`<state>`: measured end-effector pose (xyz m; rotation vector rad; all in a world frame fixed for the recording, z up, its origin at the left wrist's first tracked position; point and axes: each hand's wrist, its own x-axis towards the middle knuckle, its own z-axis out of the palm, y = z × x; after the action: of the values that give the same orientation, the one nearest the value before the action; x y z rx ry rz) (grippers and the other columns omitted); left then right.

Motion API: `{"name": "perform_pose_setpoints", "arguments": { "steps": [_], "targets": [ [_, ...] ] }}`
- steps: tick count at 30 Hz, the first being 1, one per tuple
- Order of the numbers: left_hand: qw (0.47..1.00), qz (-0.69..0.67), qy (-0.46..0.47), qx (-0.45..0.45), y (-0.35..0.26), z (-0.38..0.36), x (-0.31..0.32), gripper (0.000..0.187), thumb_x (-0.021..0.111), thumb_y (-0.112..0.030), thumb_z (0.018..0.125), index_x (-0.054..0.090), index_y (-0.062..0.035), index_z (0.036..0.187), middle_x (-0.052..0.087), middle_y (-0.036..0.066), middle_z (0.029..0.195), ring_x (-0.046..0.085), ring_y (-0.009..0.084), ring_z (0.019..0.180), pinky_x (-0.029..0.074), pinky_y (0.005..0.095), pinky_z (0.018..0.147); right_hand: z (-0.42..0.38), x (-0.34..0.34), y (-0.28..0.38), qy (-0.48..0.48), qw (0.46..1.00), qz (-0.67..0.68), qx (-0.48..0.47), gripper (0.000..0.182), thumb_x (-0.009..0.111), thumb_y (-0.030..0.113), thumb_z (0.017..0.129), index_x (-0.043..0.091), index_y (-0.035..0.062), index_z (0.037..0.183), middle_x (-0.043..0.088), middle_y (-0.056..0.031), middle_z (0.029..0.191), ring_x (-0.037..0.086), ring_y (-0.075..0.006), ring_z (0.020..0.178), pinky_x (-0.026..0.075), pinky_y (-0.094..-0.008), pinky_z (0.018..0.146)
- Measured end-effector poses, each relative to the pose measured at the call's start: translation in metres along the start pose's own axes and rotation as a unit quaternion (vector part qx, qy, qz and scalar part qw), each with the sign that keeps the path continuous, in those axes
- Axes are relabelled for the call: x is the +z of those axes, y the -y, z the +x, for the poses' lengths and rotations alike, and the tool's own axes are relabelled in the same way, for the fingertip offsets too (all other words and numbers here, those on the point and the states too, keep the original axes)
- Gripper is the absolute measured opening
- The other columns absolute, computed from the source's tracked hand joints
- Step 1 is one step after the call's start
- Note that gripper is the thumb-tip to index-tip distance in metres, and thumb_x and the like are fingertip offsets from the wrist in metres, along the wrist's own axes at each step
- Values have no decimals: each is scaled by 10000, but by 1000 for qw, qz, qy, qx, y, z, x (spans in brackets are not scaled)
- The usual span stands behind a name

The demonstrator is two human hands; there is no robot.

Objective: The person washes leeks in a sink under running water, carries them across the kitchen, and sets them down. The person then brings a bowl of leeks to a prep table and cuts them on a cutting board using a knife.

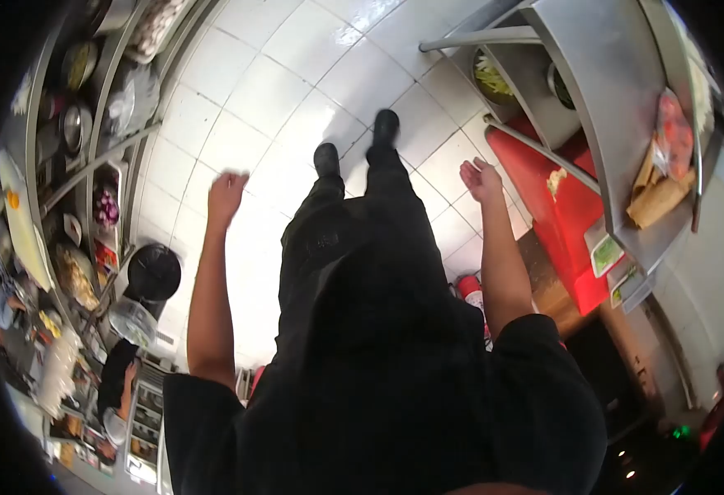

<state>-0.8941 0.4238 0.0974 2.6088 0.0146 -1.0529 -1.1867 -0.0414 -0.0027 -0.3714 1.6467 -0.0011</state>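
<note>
My left hand point(228, 196) hangs out over the white tiled floor point(271, 91), apart from the shelves on that side. Its fingers look bent but are smeared by motion, and I see nothing held in it. On the other side my right hand point(481, 180) is open, palm partly turned up and fingers loosely curled, with nothing in it. Nearest to that hand is a red panel or cover point(535, 190) below a steel counter point(572, 62); the hand does not touch it. My black shoes point(386, 128) stand on the tiles, one ahead of the other.
Metal shelving point(102, 161) on the left holds bowls, bags and red onions point(107, 206). A black bucket point(155, 272) stands beside it. Further back is another person point(118, 388). On the right are a bowl of cut greens point(491, 78), a bagged red item point(674, 136) and cardboard point(660, 198).
</note>
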Motion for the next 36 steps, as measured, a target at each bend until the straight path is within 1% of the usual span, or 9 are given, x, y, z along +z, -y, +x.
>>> {"name": "perform_pose_setpoints", "arguments": {
  "steps": [3, 8, 16, 19, 22, 25, 30, 34, 36],
  "targets": [
    [978, -106, 4, -179, 72, -92, 27, 318, 629, -283, 804, 608, 33, 832, 598, 88, 685, 545, 170, 604, 453, 316, 572, 38, 14, 24, -27, 997, 66, -5, 315, 517, 181, 911, 465, -61, 1107, 551, -199, 1051, 574, -311, 968, 509, -413, 879],
    [914, -115, 25, -388, 120, -206, 87, 363, 605, -314, 820, 604, 28, 939, 604, 81, 739, 582, 160, 631, 454, 280, 508, 166, 49, 73, -1, 990, 135, 29, 474, 540, 256, 904, 333, 11, 1253, 493, -188, 1180, 524, -355, 1082, 453, -480, 926],
    [891, -198, 58, -405, 31, -229, 180, 338, 640, -292, 811, 615, 36, 886, 624, 89, 759, 577, 140, 648, 452, 270, 557, 258, 74, 105, 15, 983, 167, 70, 700, 550, 359, 887, 225, -67, 1338, 366, -208, 1335, 360, -348, 1256, 299, -504, 1042],
    [881, -221, 80, -411, 9, -217, 190, 302, 638, -278, 821, 612, 18, 877, 619, 71, 756, 579, 125, 652, 454, 256, 547, 282, 77, 120, -20, 974, 197, 106, 688, 509, 395, 903, 231, -16, 1379, 291, -194, 1407, 271, -344, 1311, 249, -511, 1068],
    [874, -236, 80, -416, 11, -215, 197, 284, 637, -273, 830, 607, 2, 898, 615, 58, 767, 585, 119, 667, 458, 246, 543, 315, 58, 127, 7, 985, 170, 35, 668, 479, 407, 914, 209, 68, 1423, 211, -156, 1465, 189, -321, 1352, 209, -487, 1095],
    [869, -231, 88, -429, 15, -214, 202, 294, 639, -286, 834, 597, -12, 932, 619, 54, 811, 594, 122, 698, 461, 248, 553, 319, 64, 131, 19, 978, 202, -47, 579, 478, 405, 918, 295, 115, 1385, 311, -130, 1403, 322, -281, 1274, 335, -477, 1000],
    [857, -200, 96, -465, 1, -214, 200, 290, 635, -280, 833, 600, -13, 940, 620, 55, 824, 592, 129, 704, 460, 261, 564, 407, 33, 165, 42, 944, 318, 80, 391, 519, 381, 898, 519, 61, 1125, 538, -92, 1012, 524, -193, 859, 403, -337, 691],
    [863, -189, 113, -456, 25, -228, 195, 277, 626, -268, 833, 608, -18, 951, 623, 60, 830, 585, 131, 692, 459, 264, 565, 311, 91, 142, -117, 954, 271, 48, 282, 528, 274, 888, 590, 34, 1024, 603, -86, 887, 577, -201, 739, 438, -266, 659],
    [869, -167, 94, -457, 15, -217, 185, 280, 623, -272, 835, 611, -16, 948, 624, 63, 833, 586, 136, 694, 459, 269, 572, 349, 83, 143, -53, 960, 274, -34, 246, 512, 219, 889, 591, 31, 1027, 615, -90, 948, 592, -220, 786, 469, -285, 684]
  ]
}}
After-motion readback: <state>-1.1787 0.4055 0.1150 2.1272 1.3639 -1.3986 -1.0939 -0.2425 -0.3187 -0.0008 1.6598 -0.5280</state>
